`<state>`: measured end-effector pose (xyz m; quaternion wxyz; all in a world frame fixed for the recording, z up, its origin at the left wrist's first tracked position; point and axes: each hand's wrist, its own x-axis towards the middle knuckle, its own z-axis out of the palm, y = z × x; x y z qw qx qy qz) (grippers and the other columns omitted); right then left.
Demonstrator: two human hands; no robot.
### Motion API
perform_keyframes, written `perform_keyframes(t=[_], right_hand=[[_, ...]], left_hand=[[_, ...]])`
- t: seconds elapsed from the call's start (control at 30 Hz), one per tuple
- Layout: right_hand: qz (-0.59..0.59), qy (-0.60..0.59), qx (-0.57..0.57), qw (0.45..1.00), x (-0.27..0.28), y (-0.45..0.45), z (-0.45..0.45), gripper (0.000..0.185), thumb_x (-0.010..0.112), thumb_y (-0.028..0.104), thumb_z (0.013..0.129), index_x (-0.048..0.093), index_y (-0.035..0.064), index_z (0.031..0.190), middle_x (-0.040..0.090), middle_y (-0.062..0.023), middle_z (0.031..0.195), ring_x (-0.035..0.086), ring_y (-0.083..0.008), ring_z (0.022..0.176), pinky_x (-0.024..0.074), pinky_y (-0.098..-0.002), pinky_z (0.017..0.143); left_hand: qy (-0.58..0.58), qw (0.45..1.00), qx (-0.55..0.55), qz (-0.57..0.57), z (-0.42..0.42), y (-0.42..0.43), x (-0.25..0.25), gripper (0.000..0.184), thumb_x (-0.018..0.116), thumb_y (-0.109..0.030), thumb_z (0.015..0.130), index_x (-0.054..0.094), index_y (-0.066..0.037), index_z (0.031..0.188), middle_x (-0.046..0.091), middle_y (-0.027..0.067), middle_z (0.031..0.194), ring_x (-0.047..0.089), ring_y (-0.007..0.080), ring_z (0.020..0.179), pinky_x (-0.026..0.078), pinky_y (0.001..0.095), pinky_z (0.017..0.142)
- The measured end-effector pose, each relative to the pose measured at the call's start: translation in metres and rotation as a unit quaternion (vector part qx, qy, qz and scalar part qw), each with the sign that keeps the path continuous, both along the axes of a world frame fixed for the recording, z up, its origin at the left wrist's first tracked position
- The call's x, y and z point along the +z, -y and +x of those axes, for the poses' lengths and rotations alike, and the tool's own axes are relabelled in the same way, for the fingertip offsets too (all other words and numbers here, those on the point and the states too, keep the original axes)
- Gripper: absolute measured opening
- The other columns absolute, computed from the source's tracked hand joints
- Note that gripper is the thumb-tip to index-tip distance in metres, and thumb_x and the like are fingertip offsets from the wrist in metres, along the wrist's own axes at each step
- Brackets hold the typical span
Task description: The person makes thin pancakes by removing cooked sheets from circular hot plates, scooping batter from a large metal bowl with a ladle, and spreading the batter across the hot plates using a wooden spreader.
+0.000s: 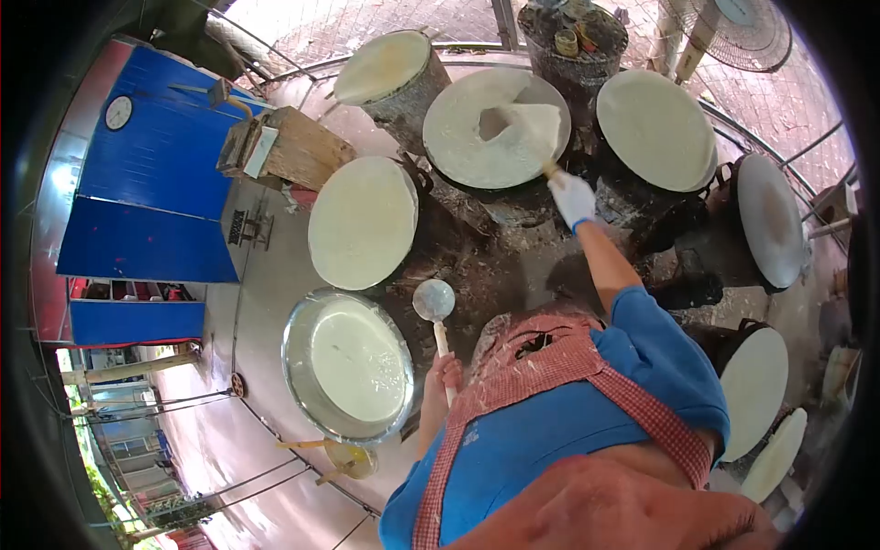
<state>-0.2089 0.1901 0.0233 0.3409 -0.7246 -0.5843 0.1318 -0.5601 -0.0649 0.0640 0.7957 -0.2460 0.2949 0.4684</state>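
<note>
Gripping the ladle (434, 299): my left hand (446, 369), fingers closed round its shaft.
Metal tub (298, 365): white liquid (362, 359) inside, at my 9 o'clock, near the ladle.
Wooden handle (551, 170): clasped in my gloved right hand (573, 197), 12 o'clock.
White-topped pan (449, 137): beyond that hand, near 12 o'clock.

Fan (738, 13) is being seen far ahead-right of the right grip (574, 200). Dark barrel (576, 71) is being seen straight ahead of it, small jar (566, 43) being carried on top. Wooden box (307, 151) is being stood well left of same grip. Farther left, round clock (119, 113) is being borne by blue panel (151, 174); dial too small to read. Dark metal frame (249, 229) is being seen ahead-left of the left grip (446, 369), on the floor (270, 298).
</note>
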Motion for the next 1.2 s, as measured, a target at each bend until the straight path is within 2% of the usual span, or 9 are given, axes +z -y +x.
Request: perform_keyframes(t=[0.37, 0.43, 0.63, 0.9, 1.0, 1.03, 1.07, 1.13, 1.2], right_hand=[[-0.015, -0.009, 0.041, 0.999, -0.004, -0.037, 0.041, 0.028, 0.049, 0.033, 0.081, 0.06, 0.0081, 0.091, 0.06, -0.017, 0.079, 0.057, -0.0358, 0.075, 0.0451, -0.0436, 0.066], [-0.018, 0.159, 0.088, 0.983, -0.019, 0.024, 0.047, 0.025, 0.053, 0.036, 0.079, 0.062, 0.0151, 0.089, 0.056, -0.0168, 0.063, 0.058, -0.0324, 0.063, 0.0473, -0.0417, 0.059], [-0.058, -0.042, 0.009, 0.997, -0.033, -0.099, 0.099, 0.033, 0.052, 0.028, 0.08, 0.058, 0.0057, 0.103, 0.06, -0.0174, 0.095, 0.057, -0.033, 0.089, 0.0433, -0.038, 0.077], [-0.148, -0.488, -0.035, 0.86, 0.013, -0.092, 0.048, 0.023, 0.066, 0.029, 0.072, 0.069, 0.0118, 0.087, 0.049, 0.0012, 0.053, 0.04, -0.0094, 0.042, 0.032, -0.0269, 0.038], [0.118, -0.04, 0.182, 0.975, -0.064, -0.09, 0.023, 0.032, 0.059, 0.034, 0.072, 0.066, 0.0083, 0.09, 0.062, -0.0134, 0.071, 0.058, -0.0296, 0.061, 0.0449, -0.035, 0.057], [0.121, -0.003, 0.206, 0.971, -0.045, -0.086, 0.038, 0.026, 0.056, 0.03, 0.08, 0.066, 0.0075, 0.09, 0.056, -0.0014, 0.059, 0.051, -0.0138, 0.048, 0.0398, -0.0268, 0.044], [-0.067, -0.239, 0.081, 0.965, 0.032, -0.057, 0.046, 0.02, 0.058, 0.025, 0.079, 0.066, 0.0092, 0.088, 0.054, 0.0012, 0.057, 0.048, -0.0117, 0.046, 0.0377, -0.027, 0.042], [-0.093, -0.521, -0.072, 0.845, -0.016, -0.062, 0.087, 0.019, 0.058, 0.02, 0.077, 0.064, 0.0068, 0.09, 0.055, -0.0041, 0.057, 0.049, -0.0159, 0.044, 0.037, -0.0291, 0.039], [-0.106, -0.58, -0.062, 0.806, -0.022, -0.036, 0.052, 0.029, 0.065, 0.018, 0.075, 0.063, 0.0091, 0.102, 0.049, 0.0018, 0.056, 0.04, -0.0055, 0.041, 0.0278, -0.022, 0.035]], left_hand=[[-0.262, 0.948, -0.178, -0.025, 0.038, -0.047, 0.021, 0.03, 0.044, -0.017, 0.09, 0.036, -0.013, 0.062, 0.028, -0.0059, 0.049, 0.029, 0.0045, 0.038, 0.03, 0.0195, 0.036], [-0.07, 0.992, -0.102, 0.003, 0.034, -0.06, 0.013, 0.03, 0.044, -0.016, 0.09, 0.036, -0.012, 0.061, 0.028, -0.0055, 0.048, 0.029, 0.0048, 0.038, 0.031, 0.0198, 0.036], [-0.025, 0.997, -0.05, -0.05, 0.049, -0.053, -0.013, 0.024, 0.041, -0.01, 0.09, 0.036, -0.009, 0.066, 0.029, -0.0026, 0.05, 0.027, 0.0066, 0.037, 0.025, 0.0203, 0.03], [-0.248, 0.964, -0.065, -0.069, 0.07, -0.044, 0.005, 0.028, 0.043, -0.016, 0.09, 0.036, -0.01, 0.064, 0.027, -0.0044, 0.051, 0.026, 0.0057, 0.038, 0.023, 0.0194, 0.031], [-0.424, 0.896, -0.117, 0.063, 0.073, -0.042, 0.003, 0.028, 0.043, -0.017, 0.09, 0.035, -0.011, 0.064, 0.027, -0.0047, 0.051, 0.026, 0.0059, 0.038, 0.023, 0.0201, 0.031], [-0.491, 0.848, -0.142, 0.142, 0.062, -0.032, 0.003, 0.028, 0.042, -0.017, 0.09, 0.035, -0.011, 0.064, 0.027, -0.0047, 0.051, 0.026, 0.006, 0.038, 0.023, 0.0204, 0.031], [-0.557, 0.788, -0.156, 0.211, 0.051, -0.022, 0.004, 0.028, 0.042, -0.017, 0.09, 0.035, -0.011, 0.064, 0.027, -0.0046, 0.051, 0.026, 0.0061, 0.038, 0.023, 0.0206, 0.031], [0.015, 0.999, 0.001, -0.031, 0.023, -0.033, -0.006, 0.028, 0.04, -0.017, 0.09, 0.036, -0.01, 0.064, 0.028, -0.0042, 0.051, 0.027, 0.0065, 0.038, 0.025, 0.0224, 0.033], [-0.124, 0.991, -0.04, -0.029, 0.018, -0.03, -0.002, 0.027, 0.039, -0.017, 0.091, 0.037, -0.01, 0.065, 0.03, -0.0031, 0.051, 0.028, 0.0071, 0.038, 0.027, 0.0223, 0.034]])
